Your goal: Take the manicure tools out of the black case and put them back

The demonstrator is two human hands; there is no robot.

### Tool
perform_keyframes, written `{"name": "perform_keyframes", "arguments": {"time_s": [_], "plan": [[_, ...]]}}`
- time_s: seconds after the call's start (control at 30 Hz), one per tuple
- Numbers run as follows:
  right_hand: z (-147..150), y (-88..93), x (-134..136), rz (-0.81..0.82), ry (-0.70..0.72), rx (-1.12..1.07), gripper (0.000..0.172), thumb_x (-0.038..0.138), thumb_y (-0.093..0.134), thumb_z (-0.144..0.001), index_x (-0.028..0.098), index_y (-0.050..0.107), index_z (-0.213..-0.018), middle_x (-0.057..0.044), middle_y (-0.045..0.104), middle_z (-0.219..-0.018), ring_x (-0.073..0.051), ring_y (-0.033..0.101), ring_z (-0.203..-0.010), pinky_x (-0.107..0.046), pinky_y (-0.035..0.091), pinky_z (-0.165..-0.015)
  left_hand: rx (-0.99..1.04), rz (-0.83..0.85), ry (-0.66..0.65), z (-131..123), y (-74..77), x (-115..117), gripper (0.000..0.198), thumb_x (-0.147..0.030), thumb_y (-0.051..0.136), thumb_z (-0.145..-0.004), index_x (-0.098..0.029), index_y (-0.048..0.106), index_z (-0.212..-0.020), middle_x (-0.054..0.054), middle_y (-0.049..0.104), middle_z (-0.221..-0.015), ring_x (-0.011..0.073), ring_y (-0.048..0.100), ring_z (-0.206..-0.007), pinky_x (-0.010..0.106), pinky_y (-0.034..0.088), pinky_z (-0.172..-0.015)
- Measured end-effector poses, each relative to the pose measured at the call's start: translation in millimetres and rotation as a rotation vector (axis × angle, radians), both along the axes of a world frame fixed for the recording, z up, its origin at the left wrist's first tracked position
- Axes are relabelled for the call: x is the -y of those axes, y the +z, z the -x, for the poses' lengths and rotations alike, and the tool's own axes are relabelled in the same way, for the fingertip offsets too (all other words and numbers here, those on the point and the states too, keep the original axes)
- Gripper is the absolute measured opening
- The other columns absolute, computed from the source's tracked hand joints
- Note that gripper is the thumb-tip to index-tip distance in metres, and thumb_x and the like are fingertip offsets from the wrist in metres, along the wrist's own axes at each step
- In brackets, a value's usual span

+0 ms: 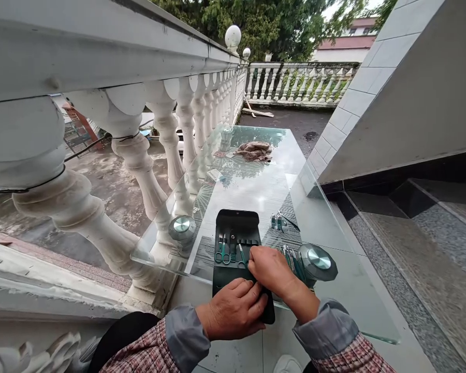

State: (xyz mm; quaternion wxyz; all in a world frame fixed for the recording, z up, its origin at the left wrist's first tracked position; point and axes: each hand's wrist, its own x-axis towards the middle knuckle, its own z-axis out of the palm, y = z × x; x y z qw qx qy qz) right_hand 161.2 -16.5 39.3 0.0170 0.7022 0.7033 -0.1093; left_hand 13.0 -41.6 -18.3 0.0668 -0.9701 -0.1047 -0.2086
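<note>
A black manicure case [237, 219] lies unfolded at the near edge of the glass table, its lower part reaching past that edge. Green-handled scissors [222, 255] and a second green-handled tool [242, 255] sit in its slots, with a green nail clipper [233, 250] between them. My left hand [236, 306] is on the case's lower part, fingers across it and thumb along the near side. At the case's right side my right hand [271, 268] is closed in a pinch; what its fingertips hold is hidden.
More green-handled tools [291, 259] lie beside a round metal table fitting [319, 262]. Nail clippers [276, 221] and a dark-handled tool [289, 221] rest farther up the glass table [244, 189]. A crumpled cloth [254, 151] is at the far end. White balusters [171, 134] stand left, steps [411, 233] right.
</note>
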Motion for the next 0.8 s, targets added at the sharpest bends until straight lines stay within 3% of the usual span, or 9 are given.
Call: {"name": "perform_keyframes", "arguments": {"time_s": [0.17, 0.27, 0.4, 0.57, 0.63, 0.7, 0.8], "plan": [[-10, -6.6, -12, -0.058, -0.052, -0.084, 0.019, 0.015, 0.045, -0.072, 0.017, 0.063, -0.073, -0.009, 0.068, -0.078, -0.020, 0.062, -0.076, -0.026, 0.038, -0.063, 0.030, -0.026, 0.009, 0, -1.0, 1, 0.045, -0.045, 0.040, -0.090, -0.009, 0.053, -0.114, 0.016, 0.055, -0.117, 0.0238, 0.054, -0.097, 0.037, 0.042, -0.084], [-19, -10.5, -19, -0.060, -0.142, -0.269, 0.013, 0.015, 0.048, -0.067, 0.018, 0.061, -0.065, -0.004, 0.065, -0.067, -0.016, 0.060, -0.065, -0.023, 0.038, -0.058, 0.034, -0.043, 0.016, 0, -1.9, 2, 0.044, -0.045, 0.040, -0.090, -0.010, 0.053, -0.113, 0.016, 0.055, -0.117, 0.0236, 0.055, -0.097, 0.037, 0.042, -0.086], [-27, -12.2, -17, 0.109, -0.221, -0.628, 0.009, 0.014, 0.048, -0.061, 0.018, 0.057, -0.062, 0.004, 0.055, -0.052, -0.009, 0.050, -0.044, -0.019, 0.036, -0.043, 0.033, -0.047, 0.007, 1, -3.2, 2, 0.045, -0.046, 0.040, -0.090, -0.010, 0.053, -0.113, 0.016, 0.055, -0.117, 0.0234, 0.055, -0.096, 0.037, 0.042, -0.085], [-43, 4.2, -2, 0.260, -0.181, -0.893, 0.004, 0.015, 0.051, -0.055, 0.018, 0.052, -0.058, 0.007, 0.045, -0.045, -0.007, 0.042, -0.040, -0.018, 0.035, -0.036, 0.036, -0.048, 0.004, 1, -2.3, 1, 0.045, -0.045, 0.039, -0.091, -0.008, 0.053, -0.112, 0.016, 0.054, -0.117, 0.0242, 0.054, -0.098, 0.038, 0.042, -0.086], [-56, 10.3, -1, 0.202, -0.227, -0.949, 0.004, 0.018, 0.052, -0.056, 0.019, 0.054, -0.060, 0.007, 0.045, -0.046, -0.008, 0.042, -0.040, -0.020, 0.036, -0.037, 0.041, -0.051, 0.001, 1, -1.3, 1, 0.045, -0.045, 0.039, -0.091, -0.008, 0.054, -0.112, 0.016, 0.054, -0.117, 0.0244, 0.054, -0.098, 0.038, 0.042, -0.087], [-69, 11.2, -7, 0.043, -0.359, -0.942, 0.007, 0.021, 0.053, -0.058, 0.019, 0.056, -0.064, 0.006, 0.049, -0.049, -0.009, 0.045, -0.040, -0.021, 0.038, -0.040, 0.036, -0.054, -0.001, 1, -0.3, 1, 0.045, -0.045, 0.039, -0.091, -0.008, 0.054, -0.112, 0.016, 0.054, -0.118, 0.0242, 0.053, -0.098, 0.038, 0.042, -0.087], [-84, 4.0, -23, -0.180, -0.553, -0.748, 0.012, 0.022, 0.053, -0.060, 0.019, 0.060, -0.070, 0.005, 0.057, -0.056, -0.010, 0.052, -0.044, -0.024, 0.043, -0.052, 0.022, -0.060, 0.004, 2, 1.1, 1, 0.045, -0.045, 0.039, -0.091, -0.009, 0.053, -0.113, 0.017, 0.054, -0.118, 0.0236, 0.053, -0.098, 0.038, 0.042, -0.087]]}}
